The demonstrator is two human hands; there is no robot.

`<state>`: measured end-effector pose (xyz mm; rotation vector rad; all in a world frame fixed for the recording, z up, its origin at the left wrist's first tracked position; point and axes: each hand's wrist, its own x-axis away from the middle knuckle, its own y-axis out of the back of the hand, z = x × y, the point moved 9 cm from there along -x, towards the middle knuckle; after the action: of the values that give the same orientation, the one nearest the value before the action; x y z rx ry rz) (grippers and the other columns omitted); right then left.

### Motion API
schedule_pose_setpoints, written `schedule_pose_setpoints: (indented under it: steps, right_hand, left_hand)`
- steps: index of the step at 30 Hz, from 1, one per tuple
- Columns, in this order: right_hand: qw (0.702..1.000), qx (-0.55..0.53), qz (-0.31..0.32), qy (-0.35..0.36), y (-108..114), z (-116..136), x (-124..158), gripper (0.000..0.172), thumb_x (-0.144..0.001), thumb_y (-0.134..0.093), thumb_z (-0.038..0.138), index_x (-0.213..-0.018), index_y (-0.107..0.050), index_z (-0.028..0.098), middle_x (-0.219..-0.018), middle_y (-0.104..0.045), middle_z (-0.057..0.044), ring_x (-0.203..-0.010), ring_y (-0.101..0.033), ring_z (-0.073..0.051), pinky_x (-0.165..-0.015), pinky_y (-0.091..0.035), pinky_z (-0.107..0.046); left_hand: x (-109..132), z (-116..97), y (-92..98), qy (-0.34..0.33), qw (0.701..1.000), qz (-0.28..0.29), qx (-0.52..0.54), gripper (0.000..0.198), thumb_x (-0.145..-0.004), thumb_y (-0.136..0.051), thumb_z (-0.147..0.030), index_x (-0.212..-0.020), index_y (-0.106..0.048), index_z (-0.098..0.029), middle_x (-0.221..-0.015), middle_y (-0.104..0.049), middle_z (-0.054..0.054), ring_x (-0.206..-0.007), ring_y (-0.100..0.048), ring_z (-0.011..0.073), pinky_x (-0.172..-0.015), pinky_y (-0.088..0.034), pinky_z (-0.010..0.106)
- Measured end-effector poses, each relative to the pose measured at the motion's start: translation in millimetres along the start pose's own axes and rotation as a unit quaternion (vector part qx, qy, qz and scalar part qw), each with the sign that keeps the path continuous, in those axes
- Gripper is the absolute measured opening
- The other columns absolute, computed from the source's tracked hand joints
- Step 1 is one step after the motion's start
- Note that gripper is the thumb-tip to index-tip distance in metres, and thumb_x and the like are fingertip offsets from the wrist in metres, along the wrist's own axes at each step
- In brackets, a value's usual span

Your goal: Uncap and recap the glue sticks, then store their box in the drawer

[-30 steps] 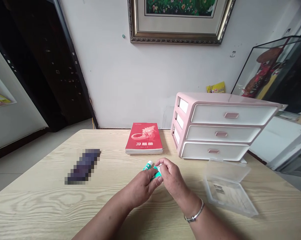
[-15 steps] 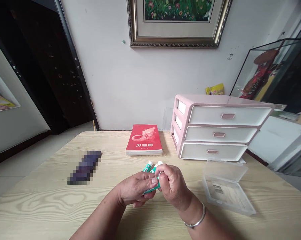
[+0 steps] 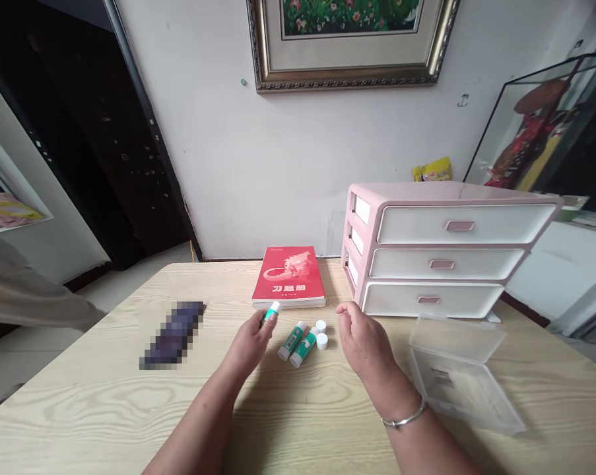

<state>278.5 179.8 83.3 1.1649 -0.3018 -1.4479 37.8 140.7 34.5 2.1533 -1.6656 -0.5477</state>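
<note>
Your left hand (image 3: 251, 340) pinches 1 small green-and-white glue stick (image 3: 270, 313) between thumb and fingertips, lifted just above the table (image 3: 104, 396), in front of the red book (image 3: 288, 277). It looks light, rigid and smooth, so it may slip; take it around the barrel's middle, not the cap. Your right hand (image 3: 364, 340) hovers loosely curled and holds nothing, close to 2 more sticks (image 3: 298, 344) lying side by side beside 2 white caps (image 3: 321, 334). The clear plastic case (image 3: 459, 376) sits open to the right.

Three green-and-white glue sticks: one (image 3: 270, 314) tilted in the left hand (image 3: 251, 340), two (image 3: 298, 343) flat on the table.
</note>
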Motion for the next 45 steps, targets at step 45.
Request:
schedule_pose_setpoints:
  steps: [45]
  right_hand:
    - [0.974, -0.023, 0.207, 0.091, -65.1, 22.0, 32.2, 0.03, -0.079, -0.065, 0.024, -0.109, -0.062, 0.02, -0.108, -0.062, -0.008, -0.105, -0.056, -0.023, -0.092, -0.04, -0.032]
  left_hand:
    - [13.8, 2.1, -44.2, -0.157, 0.939, 0.066, -0.298, 0.061, -0.078, -0.061, -0.024, -0.138, -0.052, -0.027, -0.144, -0.049, 0.009, -0.132, -0.045, 0.0287, -0.109, -0.036, 0.044]
